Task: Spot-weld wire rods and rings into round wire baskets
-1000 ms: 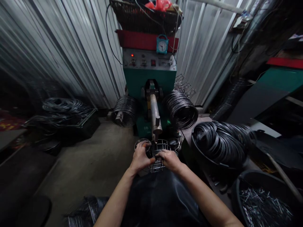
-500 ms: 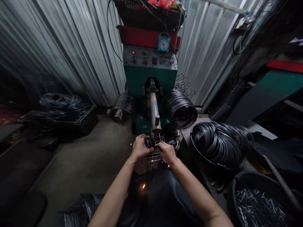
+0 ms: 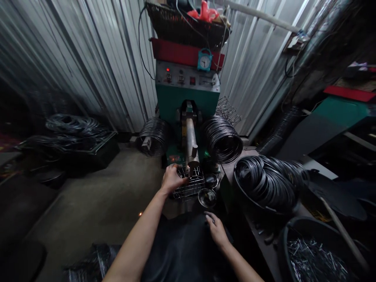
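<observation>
My left hand (image 3: 171, 181) is closed on the left side of a small wire rack (image 3: 191, 188), a grid of thin metal rods. The rack's upper part meets the tip of the round metal arm (image 3: 191, 137) of a green spot-welding machine (image 3: 188, 92). A small glow shows at that contact. Apart from the rack, over the dark apron (image 3: 185, 239), is my right hand (image 3: 219, 232). Its fingers are curled together; what they hold, if anything, is too dark to make out. Just above it sits a round dish (image 3: 207, 197).
Wire coils (image 3: 222, 139) flank the machine. A tub of wire rings (image 3: 268, 180) stands to the right, with a bucket of short metal rods (image 3: 319, 258) nearer. On the left floor is a crate (image 3: 102, 147) with wire loops. A spark (image 3: 140, 214) flies at lower left.
My right hand has let go of the wire rack and moved down and right to the apron. My left hand still grips the rack. The view has shifted slightly.
</observation>
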Tool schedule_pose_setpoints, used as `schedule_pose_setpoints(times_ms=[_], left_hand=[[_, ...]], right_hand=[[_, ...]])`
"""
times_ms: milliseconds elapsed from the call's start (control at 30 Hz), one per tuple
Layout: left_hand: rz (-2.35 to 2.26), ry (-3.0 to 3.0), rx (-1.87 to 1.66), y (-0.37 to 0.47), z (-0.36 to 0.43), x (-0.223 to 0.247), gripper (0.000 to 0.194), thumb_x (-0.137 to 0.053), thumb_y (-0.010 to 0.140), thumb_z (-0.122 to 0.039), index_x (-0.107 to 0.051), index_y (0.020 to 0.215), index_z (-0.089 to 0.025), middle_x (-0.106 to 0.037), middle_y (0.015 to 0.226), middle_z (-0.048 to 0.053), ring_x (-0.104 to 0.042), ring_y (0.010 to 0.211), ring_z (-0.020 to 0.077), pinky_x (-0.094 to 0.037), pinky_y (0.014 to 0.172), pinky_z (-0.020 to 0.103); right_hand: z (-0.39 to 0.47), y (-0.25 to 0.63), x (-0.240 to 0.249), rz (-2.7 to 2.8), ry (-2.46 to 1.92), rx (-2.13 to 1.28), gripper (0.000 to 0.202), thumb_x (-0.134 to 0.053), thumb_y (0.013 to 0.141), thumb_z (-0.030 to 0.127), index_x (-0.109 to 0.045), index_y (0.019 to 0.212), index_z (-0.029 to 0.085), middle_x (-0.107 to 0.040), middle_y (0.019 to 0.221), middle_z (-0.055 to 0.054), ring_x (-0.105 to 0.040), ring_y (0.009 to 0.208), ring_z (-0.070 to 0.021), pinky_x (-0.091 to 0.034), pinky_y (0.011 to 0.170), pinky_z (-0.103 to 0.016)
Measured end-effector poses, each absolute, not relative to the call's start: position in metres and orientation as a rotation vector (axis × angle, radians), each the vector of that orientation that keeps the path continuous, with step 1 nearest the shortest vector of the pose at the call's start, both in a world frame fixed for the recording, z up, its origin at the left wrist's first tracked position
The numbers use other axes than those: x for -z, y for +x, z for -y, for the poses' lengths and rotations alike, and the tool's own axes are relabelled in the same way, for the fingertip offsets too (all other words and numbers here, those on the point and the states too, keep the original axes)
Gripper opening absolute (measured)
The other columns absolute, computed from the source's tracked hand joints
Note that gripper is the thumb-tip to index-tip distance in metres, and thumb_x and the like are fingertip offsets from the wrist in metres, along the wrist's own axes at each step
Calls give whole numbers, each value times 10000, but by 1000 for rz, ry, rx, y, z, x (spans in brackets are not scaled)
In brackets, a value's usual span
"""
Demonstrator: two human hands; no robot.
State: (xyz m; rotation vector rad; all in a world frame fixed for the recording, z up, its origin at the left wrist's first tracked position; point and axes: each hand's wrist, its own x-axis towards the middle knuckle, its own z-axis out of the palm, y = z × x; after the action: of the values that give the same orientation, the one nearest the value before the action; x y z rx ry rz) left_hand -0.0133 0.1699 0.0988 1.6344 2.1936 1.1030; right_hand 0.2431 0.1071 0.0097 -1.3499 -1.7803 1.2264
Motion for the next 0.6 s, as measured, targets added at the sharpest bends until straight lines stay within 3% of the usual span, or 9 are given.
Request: schedule_pose_setpoints(times_ms=[167,300,400,500,600], left_hand=[[-2166,1625,-1083,-15,-173,-102,506,-743,525,-332,-591,989,-195,-606,1067,87,-534,1061,278,-462,838,364],[-2139,1618,-1065,-11,-164,-101,521,-751,525,-330,-584,998,-190,-599,1061,94,-539,1055,285,-468,848,390],[-2073,1654,-1100,-4,-147,-99,530,-758,510,-282,-581,1001,-189,-591,1066,84,-552,1026,267,-474,856,389],[-2040,1708,-1119,4,-131,-99,518,-747,514,-251,-585,1002,-188,-578,1096,73,-536,1055,256,-461,899,389],[-2064,1714,-1081,8,-123,-104,527,-737,517,-244,-584,1019,-189,-563,1132,67,-510,1102,255,-445,932,380]], right_hand=[[-96,260,11,1733,-1445,-1234,617,-362,777,685,-678,986,198,-694,919,-120,-637,944,-294,-489,852,-420],[-85,261,12,1694,-1454,-1406,611,-343,764,701,-660,1015,243,-651,699,-63,-646,623,-255,-527,586,-381],[-75,265,13,1667,-1370,-1546,553,-392,743,693,-664,996,284,-622,696,-38,-595,484,-218,-488,485,-358],[-69,271,10,1613,-1347,-1551,492,-459,720,671,-686,944,297,-623,707,-30,-603,518,-223,-494,525,-361],[-70,274,0,1575,-1393,-1448,451,-514,703,637,-715,851,262,-679,782,-47,-641,736,-274,-513,667,-373]])
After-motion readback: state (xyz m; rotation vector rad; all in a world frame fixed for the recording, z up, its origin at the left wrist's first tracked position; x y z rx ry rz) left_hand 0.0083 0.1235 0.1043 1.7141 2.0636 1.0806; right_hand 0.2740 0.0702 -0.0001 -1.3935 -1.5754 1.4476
